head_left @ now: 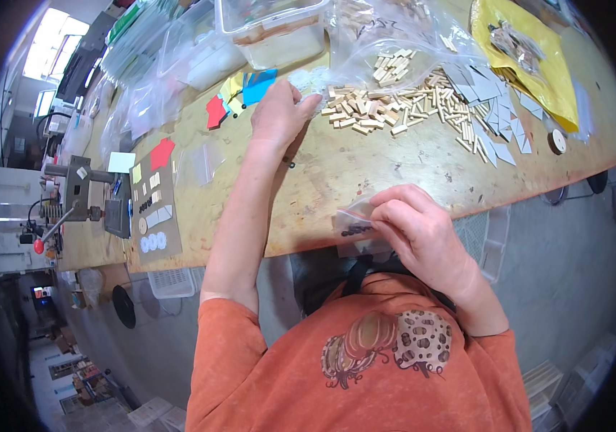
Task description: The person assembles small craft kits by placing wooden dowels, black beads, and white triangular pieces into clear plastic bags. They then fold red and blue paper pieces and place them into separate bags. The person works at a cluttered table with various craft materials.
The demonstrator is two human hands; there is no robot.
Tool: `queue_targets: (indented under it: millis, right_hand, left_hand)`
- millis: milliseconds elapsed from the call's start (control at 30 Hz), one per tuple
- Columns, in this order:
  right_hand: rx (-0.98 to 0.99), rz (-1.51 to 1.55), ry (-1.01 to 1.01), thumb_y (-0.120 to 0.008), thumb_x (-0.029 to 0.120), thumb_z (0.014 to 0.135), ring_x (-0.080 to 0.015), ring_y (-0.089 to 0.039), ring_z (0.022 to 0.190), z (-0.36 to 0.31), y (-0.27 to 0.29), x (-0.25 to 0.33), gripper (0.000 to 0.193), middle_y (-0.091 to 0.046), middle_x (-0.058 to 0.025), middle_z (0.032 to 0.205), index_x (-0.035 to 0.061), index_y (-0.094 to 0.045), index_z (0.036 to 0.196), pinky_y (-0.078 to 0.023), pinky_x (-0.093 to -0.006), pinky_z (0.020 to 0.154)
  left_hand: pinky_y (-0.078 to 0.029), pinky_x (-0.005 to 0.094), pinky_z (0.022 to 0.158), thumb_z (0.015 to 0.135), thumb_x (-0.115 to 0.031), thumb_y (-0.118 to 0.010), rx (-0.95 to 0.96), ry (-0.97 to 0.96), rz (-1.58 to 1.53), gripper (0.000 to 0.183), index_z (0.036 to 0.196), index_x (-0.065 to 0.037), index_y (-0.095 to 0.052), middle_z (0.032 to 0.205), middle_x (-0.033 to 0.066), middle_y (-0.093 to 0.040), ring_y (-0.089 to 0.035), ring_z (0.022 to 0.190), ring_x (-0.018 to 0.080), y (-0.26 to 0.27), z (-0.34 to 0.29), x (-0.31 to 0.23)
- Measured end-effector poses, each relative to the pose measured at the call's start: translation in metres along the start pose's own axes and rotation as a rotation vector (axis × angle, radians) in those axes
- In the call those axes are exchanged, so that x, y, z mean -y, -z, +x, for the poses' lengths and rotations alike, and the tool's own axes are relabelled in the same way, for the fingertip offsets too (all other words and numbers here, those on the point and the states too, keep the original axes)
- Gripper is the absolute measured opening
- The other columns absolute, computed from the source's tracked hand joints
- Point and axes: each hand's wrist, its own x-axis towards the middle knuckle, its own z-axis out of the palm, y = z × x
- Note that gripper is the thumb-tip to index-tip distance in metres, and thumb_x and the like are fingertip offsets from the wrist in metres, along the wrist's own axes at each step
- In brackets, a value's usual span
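Observation:
My left hand reaches across the wooden table beside a spread of small whitish pieces. Its thumb stands apart from the bent fingers, and nothing shows in it. Close to its fingertips lie blue, yellow and red flat pieces. At the table's front edge my right hand is closed, pinching a small clear zip bag by its upper corner. Several small dark pieces sit inside that bag.
Wooden blocks and sticks are heaped ahead, beside grey flat pieces and a yellow bag. Clear tubs stand at the back. Leftward lie a board with sample pieces, an empty-looking clear bag and a lever machine.

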Motion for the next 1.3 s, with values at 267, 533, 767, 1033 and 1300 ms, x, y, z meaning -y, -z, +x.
queue_targets:
  millis: [267,533,767,1033,1300]
  right_hand:
    - [-0.022,-0.02,0.04,-0.07,0.003,0.084,-0.0325,-0.063,0.086,0.006,0.006,-0.007,0.01,-0.063,-0.0116,0.09,0.0024,-0.061,0.09,-0.053,-0.0407,0.074]
    - [-0.022,-0.002,0.017,-0.069,0.002,0.086,-0.0336,-0.063,0.082,0.012,0.005,-0.006,0.009,-0.062,-0.013,0.087,0.0019,-0.062,0.09,-0.053,-0.0408,0.072]
    - [0.007,0.021,0.025,-0.069,0.001,0.086,-0.0348,-0.062,0.082,0.021,0.003,-0.003,0.009,-0.06,-0.0139,0.088,0.0007,-0.061,0.09,-0.052,-0.041,0.071]
    - [0.082,0.068,0.089,-0.069,0.001,0.086,-0.0349,-0.063,0.083,0.043,0.004,0.0,0.01,-0.06,-0.0156,0.094,0.0002,-0.061,0.092,-0.053,-0.0401,0.072]
    - [0.121,0.125,0.147,-0.071,0.001,0.085,-0.0342,-0.064,0.089,0.055,-0.006,0.01,0.013,-0.062,-0.0155,0.101,0.0,-0.061,0.094,-0.055,-0.0404,0.076]
  left_hand:
    - [-0.05,0.0454,0.085,0.084,-0.049,-0.075,-0.035,-0.093,0.077,0.052,0.102,-0.002,-0.062,0.105,0.0167,-0.066,-0.065,0.101,0.0331,0.005,-0.015,0.006]
    - [-0.049,0.0416,0.082,0.084,-0.05,-0.075,-0.163,-0.213,0.187,0.052,0.102,-0.002,-0.063,0.093,0.0152,-0.065,-0.063,0.093,0.0291,0.0,-0.04,0.006]
    - [-0.05,0.0352,0.072,0.084,-0.029,-0.08,-0.038,-0.196,0.013,0.036,0.104,-0.005,-0.061,0.088,0.0096,-0.064,-0.062,0.08,0.0225,0.011,-0.041,0.012]
    - [-0.045,0.0233,0.066,0.089,-0.011,-0.074,0.204,-0.198,-1.209,0.027,0.114,-0.009,-0.064,0.092,-0.0019,-0.066,-0.059,0.082,0.0061,0.046,-0.103,-0.004]
    - [-0.046,0.0279,0.072,0.088,-0.014,-0.075,0.122,-0.624,-0.259,0.02,0.103,-0.002,-0.069,0.088,0.0025,-0.064,-0.057,0.081,0.0111,0.082,-0.139,-0.012]
